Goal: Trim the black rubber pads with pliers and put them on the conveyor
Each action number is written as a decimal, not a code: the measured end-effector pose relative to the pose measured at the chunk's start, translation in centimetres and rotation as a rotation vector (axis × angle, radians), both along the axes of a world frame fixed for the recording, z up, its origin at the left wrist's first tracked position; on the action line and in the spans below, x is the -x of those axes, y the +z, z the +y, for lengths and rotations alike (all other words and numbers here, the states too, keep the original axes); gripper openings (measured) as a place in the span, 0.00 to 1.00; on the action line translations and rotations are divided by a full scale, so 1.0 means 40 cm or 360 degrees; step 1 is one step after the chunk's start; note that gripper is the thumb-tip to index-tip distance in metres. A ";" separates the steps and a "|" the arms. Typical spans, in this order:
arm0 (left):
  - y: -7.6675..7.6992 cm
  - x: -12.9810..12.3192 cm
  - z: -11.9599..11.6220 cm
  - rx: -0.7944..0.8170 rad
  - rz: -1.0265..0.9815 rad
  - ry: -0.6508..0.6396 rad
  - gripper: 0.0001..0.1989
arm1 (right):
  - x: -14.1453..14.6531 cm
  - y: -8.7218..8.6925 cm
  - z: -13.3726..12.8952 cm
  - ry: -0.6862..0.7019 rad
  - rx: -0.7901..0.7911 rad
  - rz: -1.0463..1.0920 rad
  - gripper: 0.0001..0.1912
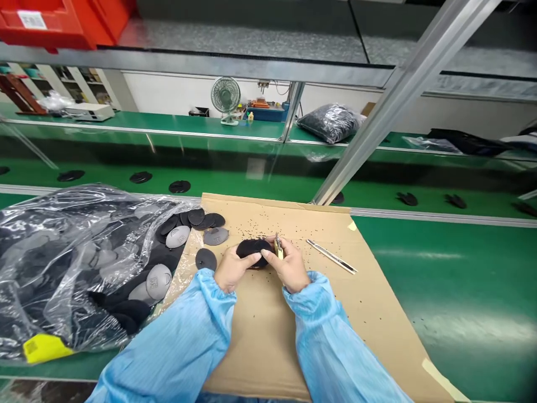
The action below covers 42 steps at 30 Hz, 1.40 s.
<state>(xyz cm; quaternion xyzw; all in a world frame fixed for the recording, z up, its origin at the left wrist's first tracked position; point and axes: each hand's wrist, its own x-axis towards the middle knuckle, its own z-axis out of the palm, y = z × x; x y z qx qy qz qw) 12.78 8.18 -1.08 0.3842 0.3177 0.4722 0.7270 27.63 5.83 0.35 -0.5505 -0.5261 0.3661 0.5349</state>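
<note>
Above cardboard [260, 358], hands [232, 270] tight on a black pad [250, 247], yellow tool [279, 249] in the right, illegible print on grey pads [158, 281]

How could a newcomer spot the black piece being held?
On the green bench, find the brown cardboard sheet. Near its middle, between the left grip and right grip, is the black piece. Unlike the loose discs lying left of it, it is held.

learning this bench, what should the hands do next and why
Probably turn the tip of the small yellow tool toward the black piece: the right hand holds that tool, tip pointing forward, the left hand steadies the piece, and dark specks, perhaps trimmings, litter the cardboard.
</note>
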 end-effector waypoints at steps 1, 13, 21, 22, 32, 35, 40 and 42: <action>0.001 0.000 -0.002 -0.0006 -0.0008 -0.0017 0.20 | -0.001 0.001 -0.001 0.0009 0.0024 0.0017 0.20; 0.002 0.002 -0.011 -0.0057 -0.0007 -0.0113 0.17 | -0.002 0.007 -0.010 0.0076 0.0163 0.0222 0.24; 0.006 -0.001 -0.012 -0.0044 -0.0074 -0.0136 0.18 | 0.015 0.014 -0.009 -0.0002 0.0309 0.0553 0.26; 0.009 -0.001 -0.012 -0.0037 -0.0085 -0.0128 0.18 | 0.017 0.012 -0.009 -0.0025 0.0284 0.0518 0.26; 0.016 0.026 0.012 0.0530 -0.0288 -0.0257 0.21 | 0.023 0.008 -0.032 0.0155 -0.0248 -0.0027 0.12; 0.019 0.028 0.009 0.0604 -0.0345 -0.0340 0.22 | 0.026 0.013 -0.038 0.0026 -0.0383 -0.0288 0.07; 0.028 0.026 -0.003 0.0621 -0.0394 -0.0441 0.21 | 0.031 0.014 -0.045 -0.0034 -0.0518 -0.0410 0.06; 0.031 0.027 -0.003 0.0593 -0.0396 -0.0456 0.21 | 0.032 0.016 -0.047 -0.0036 -0.0569 -0.0447 0.05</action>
